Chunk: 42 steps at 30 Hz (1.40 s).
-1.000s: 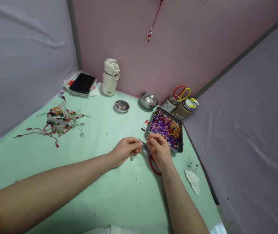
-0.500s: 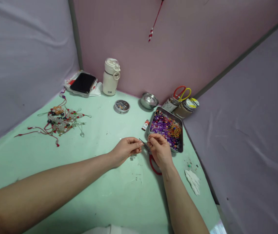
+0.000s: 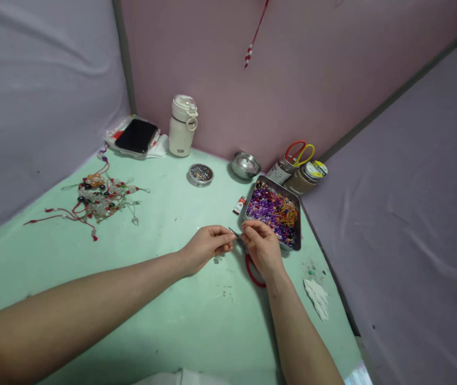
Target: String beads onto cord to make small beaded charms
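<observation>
Left hand (image 3: pixel 210 247) and right hand (image 3: pixel 264 247) near each other, likely for close control; fingers of each pinched together, on what I cannot tell. Red-handled metal scissors (image 3: pixel 249 270) point between hands; whether gripped or resting on pale-green desk (image 3: pixel 152 310), unclear. Rectangular metal tray (image 3: pixel 298 230) of glossy purple beads (image 3: pixel 261 207) sits just beyond right hand, presumably for reach.

wearer, head view: bare left forearm (image 3: pixel 104 297), bare right forearm (image 3: pixel 298 326), off-white garment (image 3: pixel 196 378) at lower edge.
left hand (image 3: pixel 204 250) and right hand (image 3: pixel 265 250) bare; both forearms uncovered as far as they show, smooth in outline, narrow at the wrist and broadening toward the elbow. small mark or crease at right wrist (image 3: pixel 275 293), cannot tell which. garment: only a strip in frame, plain pale cloth, one upright line near its middle, seam or fold unclear.
</observation>
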Tool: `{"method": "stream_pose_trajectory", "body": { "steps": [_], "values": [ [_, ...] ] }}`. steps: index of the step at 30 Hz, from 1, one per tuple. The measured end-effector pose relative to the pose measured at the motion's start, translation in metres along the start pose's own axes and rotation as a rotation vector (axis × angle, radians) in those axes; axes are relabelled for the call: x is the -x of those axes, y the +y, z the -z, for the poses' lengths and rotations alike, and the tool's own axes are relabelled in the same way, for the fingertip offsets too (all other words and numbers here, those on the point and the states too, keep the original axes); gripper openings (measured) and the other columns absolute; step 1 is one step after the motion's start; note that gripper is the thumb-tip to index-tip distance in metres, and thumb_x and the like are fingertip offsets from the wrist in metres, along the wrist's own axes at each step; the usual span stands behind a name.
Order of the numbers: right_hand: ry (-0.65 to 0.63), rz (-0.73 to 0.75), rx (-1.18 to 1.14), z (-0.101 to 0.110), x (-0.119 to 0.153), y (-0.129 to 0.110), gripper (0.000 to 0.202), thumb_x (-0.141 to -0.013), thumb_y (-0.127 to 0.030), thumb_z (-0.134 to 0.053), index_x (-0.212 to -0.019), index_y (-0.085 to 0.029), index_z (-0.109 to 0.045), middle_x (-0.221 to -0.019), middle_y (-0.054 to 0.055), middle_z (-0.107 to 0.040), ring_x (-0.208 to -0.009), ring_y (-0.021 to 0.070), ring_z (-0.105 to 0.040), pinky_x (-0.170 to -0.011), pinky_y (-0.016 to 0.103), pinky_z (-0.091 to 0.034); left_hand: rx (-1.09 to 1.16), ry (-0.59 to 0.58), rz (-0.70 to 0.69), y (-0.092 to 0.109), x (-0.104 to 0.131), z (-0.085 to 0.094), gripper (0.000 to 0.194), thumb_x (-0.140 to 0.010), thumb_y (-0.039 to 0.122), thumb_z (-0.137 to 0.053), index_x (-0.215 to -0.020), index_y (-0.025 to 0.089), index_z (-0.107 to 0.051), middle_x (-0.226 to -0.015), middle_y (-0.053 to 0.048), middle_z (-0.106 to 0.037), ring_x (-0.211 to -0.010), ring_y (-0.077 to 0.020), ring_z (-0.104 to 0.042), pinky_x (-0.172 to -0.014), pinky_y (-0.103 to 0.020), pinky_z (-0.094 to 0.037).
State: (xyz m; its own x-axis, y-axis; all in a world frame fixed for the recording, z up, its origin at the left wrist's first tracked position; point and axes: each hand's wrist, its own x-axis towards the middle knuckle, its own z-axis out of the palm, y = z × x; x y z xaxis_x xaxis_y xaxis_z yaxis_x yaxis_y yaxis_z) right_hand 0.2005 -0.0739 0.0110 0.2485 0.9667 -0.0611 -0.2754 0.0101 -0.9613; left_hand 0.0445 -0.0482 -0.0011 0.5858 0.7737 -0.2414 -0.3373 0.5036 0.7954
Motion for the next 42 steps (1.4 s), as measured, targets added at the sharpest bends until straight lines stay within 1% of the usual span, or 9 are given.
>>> {"method": "stream_pose_trajectory", "body": {
  "steps": [6,12,19,23,25,29,33,36,42],
  "values": [
    [-0.044,-0.038,0.036,0.002,0.001,0.001,0.017,-0.065,-0.030,-0.080,-0.078,-0.023,-0.072,-0.075,-0.002,-0.063,-0.065,0.0102,-0.050,-0.064,0.025,-0.041,-0.024,0.007,0.006,0.002,0.001,-0.001,0.023,-0.069,0.033,-0.078,-0.074,0.013,-0.067,-0.062,0.000,-0.060,-0.061,-0.0086,-0.052,-0.064,-0.024,-0.041],
    [-0.162,-0.082,0.194,0.006,0.002,-0.001,0.021,-0.070,-0.034,-0.077,-0.086,-0.021,-0.073,-0.071,-0.002,-0.062,-0.061,0.0094,-0.047,-0.060,0.024,-0.038,-0.044,0.016,0.002,0.001,0.001,-0.001,0.024,-0.067,0.034,-0.079,-0.070,0.013,-0.067,-0.061,0.000,-0.061,-0.060,-0.0090,-0.052,-0.063,-0.024,-0.041],
    [0.068,0.133,0.159,0.018,-0.006,-0.010,0.023,-0.074,-0.040,-0.072,-0.085,-0.020,-0.070,-0.073,-0.001,-0.060,-0.062,0.0093,-0.048,-0.058,0.023,-0.038,-0.029,0.012,0.007,-0.001,0.000,0.001,0.026,-0.065,0.036,-0.081,-0.073,0.014,-0.068,-0.060,0.001,-0.059,-0.063,-0.0099,-0.056,-0.066,-0.025,-0.044],
    [0.267,0.304,0.394,0.031,-0.011,-0.028,0.022,-0.075,-0.038,-0.070,-0.086,-0.019,-0.069,-0.074,-0.001,-0.062,-0.065,0.0114,-0.052,-0.063,0.025,-0.041,-0.036,0.006,0.009,-0.001,-0.001,0.001,0.024,-0.067,0.035,-0.080,-0.073,0.015,-0.069,-0.061,0.001,-0.059,-0.064,-0.0095,-0.056,-0.069,-0.025,-0.046],
    [0.313,0.348,0.567,0.039,-0.018,-0.040,0.021,-0.075,-0.037,-0.069,-0.085,-0.018,-0.068,-0.081,0.002,-0.066,-0.071,0.0145,-0.056,-0.068,0.028,-0.044,-0.038,0.005,0.014,0.000,-0.001,0.001,0.024,-0.068,0.034,-0.080,-0.073,0.015,-0.068,-0.062,0.001,-0.059,-0.064,-0.0095,-0.056,-0.070,-0.025,-0.046],
    [0.150,0.327,1.073,0.056,-0.040,-0.054,0.013,-0.076,-0.030,-0.065,-0.080,-0.018,-0.069,-0.083,0.005,-0.069,-0.073,0.0177,-0.059,-0.073,0.031,-0.045,-0.042,0.010,0.022,0.001,0.000,0.000,0.022,-0.068,0.034,-0.080,-0.074,0.015,-0.069,-0.062,0.001,-0.059,-0.064,-0.0096,-0.056,-0.073,-0.026,-0.047],
    [0.004,0.254,1.526,0.058,-0.063,-0.048,0.010,-0.078,-0.022,-0.062,-0.077,-0.019,-0.072,-0.086,0.007,-0.069,-0.078,0.0188,-0.061,-0.074,0.029,-0.043,-0.039,0.002,0.020,0.003,0.000,-0.001,0.021,-0.069,0.033,-0.079,-0.072,0.015,-0.068,-0.061,0.002,-0.058,-0.062,-0.0088,-0.053,-0.075,-0.027,-0.048],
    [-0.048,0.211,1.632,0.053,-0.072,-0.037,0.012,-0.079,-0.021,-0.062,-0.079,-0.021,-0.074,-0.086,0.006,-0.071,-0.080,0.0194,-0.063,-0.074,0.028,-0.042,-0.039,0.007,0.025,0.004,0.000,-0.001,0.022,-0.069,0.034,-0.079,-0.072,0.015,-0.068,-0.062,0.001,-0.058,-0.062,-0.0088,-0.053,-0.074,-0.026,-0.047],
    [-0.018,0.209,1.669,0.049,-0.076,-0.030,0.014,-0.081,-0.026,-0.062,-0.083,-0.022,-0.075,-0.092,0.007,-0.073,-0.087,0.0216,-0.063,-0.077,0.030,-0.041,-0.040,0.010,0.036,0.004,0.000,0.000,0.022,-0.069,0.034,-0.078,-0.074,0.015,-0.068,-0.062,0.001,-0.058,-0.063,-0.0093,-0.054,-0.070,-0.026,-0.046]
  ]
}}
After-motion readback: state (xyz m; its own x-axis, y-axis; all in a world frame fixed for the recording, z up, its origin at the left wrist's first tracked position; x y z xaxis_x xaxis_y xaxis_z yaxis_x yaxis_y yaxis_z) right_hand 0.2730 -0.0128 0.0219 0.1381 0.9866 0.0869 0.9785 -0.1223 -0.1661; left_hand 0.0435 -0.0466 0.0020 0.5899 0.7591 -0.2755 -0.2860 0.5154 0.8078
